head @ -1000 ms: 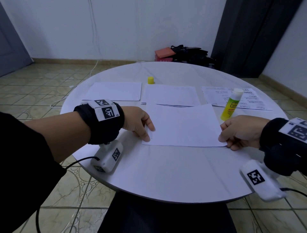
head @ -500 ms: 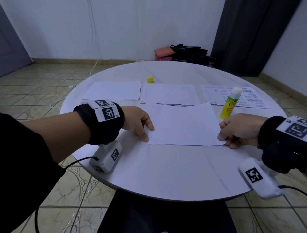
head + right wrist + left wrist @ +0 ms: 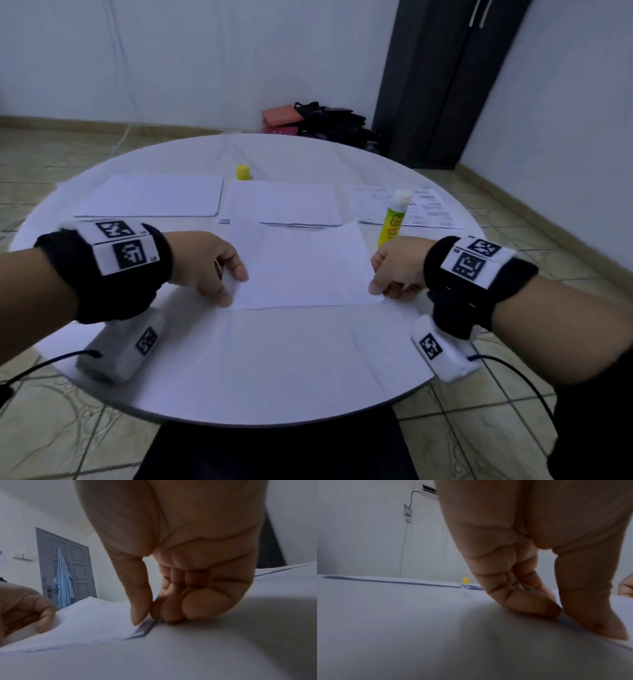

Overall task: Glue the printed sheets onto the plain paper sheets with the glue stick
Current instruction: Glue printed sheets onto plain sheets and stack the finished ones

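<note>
A round white table (image 3: pixel 274 370) carries three paper stacks (image 3: pixel 301 270), a printed sheet (image 3: pixel 428 209), an upright glue stick (image 3: pixel 394 222) and a yellow cap (image 3: pixel 243 172).

A round bench (image 3: pixel 239 377) is covered in white cloth that looks matt, with faint fold creases. On it lie thin sheets of matt white paper: a plain stack (image 3: pixel 154 195), a middle stack (image 3: pixel 284 202), a front sheet (image 3: pixel 305 270) and printed sheets (image 3: pixel 428 209) with dark ink. The glue stick (image 3: pixel 394 219) is smooth yellow-green plastic with a white top; a small yellow cap (image 3: pixel 243 172) looks like the same plastic. Black fabric wristbands (image 3: pixel 102 274) carry smooth white plastic camera housings (image 3: pixel 120 346). The floor (image 3: pixel 51 428) is glossy patterned tile. A pale blue cloth garment (image 3: pixel 63 578) hangs on a painted grey door (image 3: pixel 77 563).
</note>
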Demonstrator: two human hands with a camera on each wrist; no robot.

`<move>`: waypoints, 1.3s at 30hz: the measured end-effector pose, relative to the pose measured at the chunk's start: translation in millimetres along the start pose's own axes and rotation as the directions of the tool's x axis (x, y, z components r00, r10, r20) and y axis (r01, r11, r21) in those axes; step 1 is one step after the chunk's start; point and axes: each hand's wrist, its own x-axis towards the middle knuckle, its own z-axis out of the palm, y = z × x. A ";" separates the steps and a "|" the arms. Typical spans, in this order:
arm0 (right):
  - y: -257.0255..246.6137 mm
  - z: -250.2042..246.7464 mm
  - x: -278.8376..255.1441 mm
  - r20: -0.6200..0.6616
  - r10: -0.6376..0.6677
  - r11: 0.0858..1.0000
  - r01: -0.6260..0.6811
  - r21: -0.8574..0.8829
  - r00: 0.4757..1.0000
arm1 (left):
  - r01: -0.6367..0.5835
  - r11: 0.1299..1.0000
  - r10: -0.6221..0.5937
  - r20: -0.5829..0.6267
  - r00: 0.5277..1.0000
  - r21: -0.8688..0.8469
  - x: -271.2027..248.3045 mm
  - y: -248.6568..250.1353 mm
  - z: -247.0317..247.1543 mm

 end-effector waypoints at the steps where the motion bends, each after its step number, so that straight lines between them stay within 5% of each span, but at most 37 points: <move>1: 0.7 -0.3 0.6 0.001 -0.002 1.000 0.002 -0.006 1.000 | 0.001 1.000 -0.001 0.005 1.000 -0.001 0.2 0.0 -0.2; 27: 1.0 1.7 -0.2 -0.016 -0.007 0.999 0.007 -0.038 1.000 | 0.054 0.999 -0.054 0.040 0.998 0.006 -2.2 4.7 -3.2; 39: -18.7 7.0 -13.2 -0.045 -0.067 0.939 0.048 -0.340 0.997 | 0.065 0.983 -0.059 0.039 0.997 -0.171 -6.2 12.6 -6.7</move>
